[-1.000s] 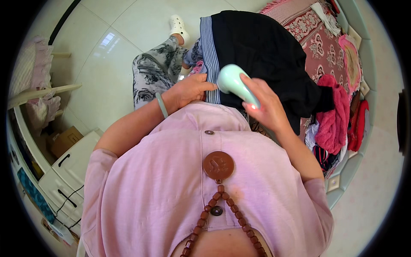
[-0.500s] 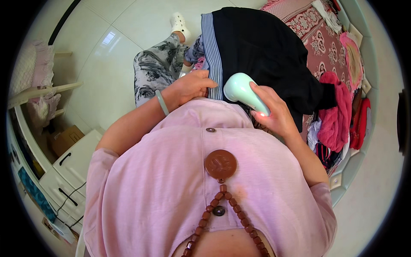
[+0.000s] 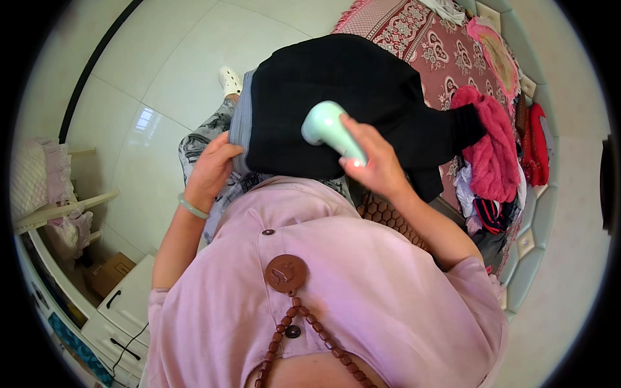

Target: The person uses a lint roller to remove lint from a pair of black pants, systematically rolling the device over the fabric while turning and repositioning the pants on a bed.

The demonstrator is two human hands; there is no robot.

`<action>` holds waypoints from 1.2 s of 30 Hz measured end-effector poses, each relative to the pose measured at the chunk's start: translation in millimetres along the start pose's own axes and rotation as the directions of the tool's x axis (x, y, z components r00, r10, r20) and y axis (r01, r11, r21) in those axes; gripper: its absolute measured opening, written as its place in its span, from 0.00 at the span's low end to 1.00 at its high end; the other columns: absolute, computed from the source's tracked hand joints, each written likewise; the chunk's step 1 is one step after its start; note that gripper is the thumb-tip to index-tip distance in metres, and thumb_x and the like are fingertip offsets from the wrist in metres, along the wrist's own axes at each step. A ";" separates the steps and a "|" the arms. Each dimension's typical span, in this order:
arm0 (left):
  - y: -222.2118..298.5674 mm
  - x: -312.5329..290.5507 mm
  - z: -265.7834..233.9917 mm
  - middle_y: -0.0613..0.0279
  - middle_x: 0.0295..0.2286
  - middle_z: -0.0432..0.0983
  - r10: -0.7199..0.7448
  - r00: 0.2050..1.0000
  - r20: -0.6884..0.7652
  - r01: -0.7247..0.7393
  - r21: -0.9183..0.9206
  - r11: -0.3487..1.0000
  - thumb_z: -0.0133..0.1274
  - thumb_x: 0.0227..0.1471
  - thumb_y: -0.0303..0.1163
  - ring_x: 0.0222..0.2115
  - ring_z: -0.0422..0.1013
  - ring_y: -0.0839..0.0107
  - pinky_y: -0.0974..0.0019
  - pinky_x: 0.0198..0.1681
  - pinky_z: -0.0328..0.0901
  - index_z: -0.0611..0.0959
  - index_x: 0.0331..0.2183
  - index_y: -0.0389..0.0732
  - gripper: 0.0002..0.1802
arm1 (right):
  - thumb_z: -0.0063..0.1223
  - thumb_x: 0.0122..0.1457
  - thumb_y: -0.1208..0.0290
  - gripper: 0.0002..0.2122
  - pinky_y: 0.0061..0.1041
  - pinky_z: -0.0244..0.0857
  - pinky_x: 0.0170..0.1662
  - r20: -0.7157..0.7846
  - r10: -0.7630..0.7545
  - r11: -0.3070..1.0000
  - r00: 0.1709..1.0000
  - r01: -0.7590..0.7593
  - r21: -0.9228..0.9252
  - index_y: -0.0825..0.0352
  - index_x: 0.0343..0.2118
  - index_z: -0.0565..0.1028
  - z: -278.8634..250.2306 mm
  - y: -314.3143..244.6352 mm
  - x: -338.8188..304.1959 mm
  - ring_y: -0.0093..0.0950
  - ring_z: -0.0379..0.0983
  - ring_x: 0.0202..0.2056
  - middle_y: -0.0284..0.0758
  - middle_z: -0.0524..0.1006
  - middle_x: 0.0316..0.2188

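Note:
A black garment (image 3: 362, 77) with a grey-blue striped hem band (image 3: 242, 119) is spread over my lap. My left hand (image 3: 212, 167) pinches the hem band at its near end and holds it out to the left. In my right hand (image 3: 378, 161) is a mint-green fabric shaver (image 3: 328, 126), its rounded head against the black fabric a little right of the band. Fingers wrap round its handle. The shaver's underside is hidden. A dark ribbed cuff (image 3: 467, 127) of the garment reaches right, over a pink fluffy cloth.
On the right, a patterned red bed cover (image 3: 446, 58) carries the pink fluffy cloth (image 3: 495, 155) and other clothes. A padded bed edge (image 3: 540, 213) curves beyond. White drawers (image 3: 126, 291) and a cardboard box (image 3: 111, 275) stand at left. Pale floor tiles (image 3: 174, 71) lie ahead.
My left hand has drawn the hem band left, spreading the garment wider over my lap. The shaver has come from beside the band to farther in on the black fabric. The view has shifted.

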State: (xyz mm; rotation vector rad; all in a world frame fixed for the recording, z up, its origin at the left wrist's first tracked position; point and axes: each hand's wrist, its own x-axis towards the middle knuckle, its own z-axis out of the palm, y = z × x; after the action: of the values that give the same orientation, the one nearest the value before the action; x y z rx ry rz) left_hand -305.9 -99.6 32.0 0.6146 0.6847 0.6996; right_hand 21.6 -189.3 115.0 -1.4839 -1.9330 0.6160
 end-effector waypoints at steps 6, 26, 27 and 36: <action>-15.4 -1.4 -48.0 0.55 0.47 0.81 -0.094 0.995 -0.030 0.093 -0.031 0.995 0.47 0.54 0.18 0.47 0.77 0.66 0.64 0.55 0.69 0.78 0.52 0.30 0.22 | 0.63 0.49 0.76 0.37 0.38 0.70 0.48 0.160 -0.086 0.996 0.983 0.088 -0.007 0.54 0.66 0.67 45.0 -7.9 26.9 0.45 0.73 0.44 0.44 0.73 0.44; -34.2 -8.8 -44.4 0.56 0.56 0.74 -0.019 0.999 -0.037 0.009 -0.252 0.968 0.49 0.61 0.25 0.57 0.71 0.64 0.58 0.61 0.65 0.70 0.60 0.35 0.26 | 0.63 0.54 0.73 0.36 0.28 0.63 0.60 -0.314 0.536 0.829 0.784 -0.417 0.373 0.68 0.68 0.63 -15.3 78.3 2.2 0.30 0.72 0.57 0.41 0.73 0.61; -28.4 -8.9 -36.7 0.56 0.57 0.73 0.012 1.000 -0.026 -0.018 -0.270 0.963 0.49 0.62 0.25 0.58 0.70 0.63 0.58 0.62 0.64 0.69 0.61 0.35 0.27 | 0.63 0.53 0.74 0.36 0.28 0.64 0.61 -0.345 0.373 0.921 0.862 -0.296 0.255 0.68 0.67 0.64 -12.0 61.1 -8.1 0.30 0.71 0.57 0.41 0.72 0.61; -6.3 -10.7 -3.4 0.61 0.61 0.66 0.018 1.000 -0.004 -0.015 0.336 0.942 0.55 0.57 0.19 0.59 0.65 0.71 0.63 0.63 0.60 0.60 0.68 0.36 0.40 | 0.62 0.49 0.83 0.34 0.33 0.69 0.55 -0.120 0.204 0.967 0.972 -0.219 -0.133 0.62 0.63 0.71 -17.7 48.7 -56.6 0.43 0.74 0.52 0.47 0.74 0.53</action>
State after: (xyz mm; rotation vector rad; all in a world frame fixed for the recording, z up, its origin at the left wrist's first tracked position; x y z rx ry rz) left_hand -312.2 -110.4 29.2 0.9334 0.8140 0.6037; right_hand 77.4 -231.3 83.1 -1.7949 -1.7842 0.4852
